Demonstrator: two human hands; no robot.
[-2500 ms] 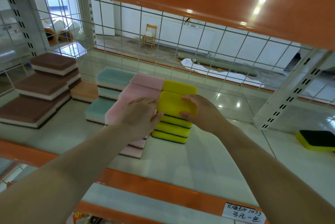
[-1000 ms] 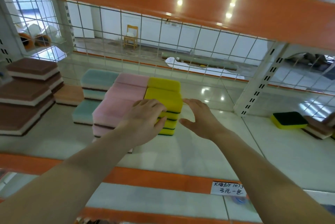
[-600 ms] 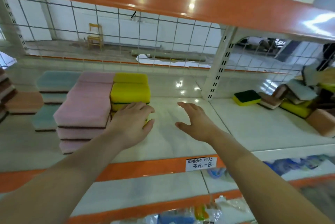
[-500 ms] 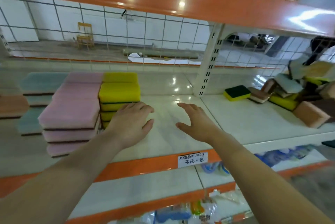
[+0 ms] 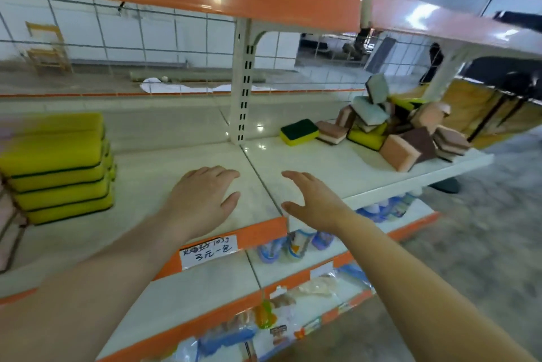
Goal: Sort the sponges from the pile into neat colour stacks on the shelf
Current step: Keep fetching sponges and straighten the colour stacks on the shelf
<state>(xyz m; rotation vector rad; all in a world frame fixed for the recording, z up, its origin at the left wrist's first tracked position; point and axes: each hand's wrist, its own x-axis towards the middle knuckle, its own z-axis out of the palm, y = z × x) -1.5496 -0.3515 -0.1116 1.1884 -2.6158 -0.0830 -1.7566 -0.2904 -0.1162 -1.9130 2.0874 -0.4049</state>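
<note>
Many sponges remain unsorted in the pile (image 5: 401,130) at the right end of the shelf (image 5: 187,162), with one yellow-and-green sponge (image 5: 299,132) lying just beside it. At far left, the yellow stack (image 5: 58,168) stands neat and several layers high. Both the left hand (image 5: 202,200) and right hand (image 5: 313,202) hover between them, fingers spread, holding nothing. By my estimate, much sorting is left.
</note>
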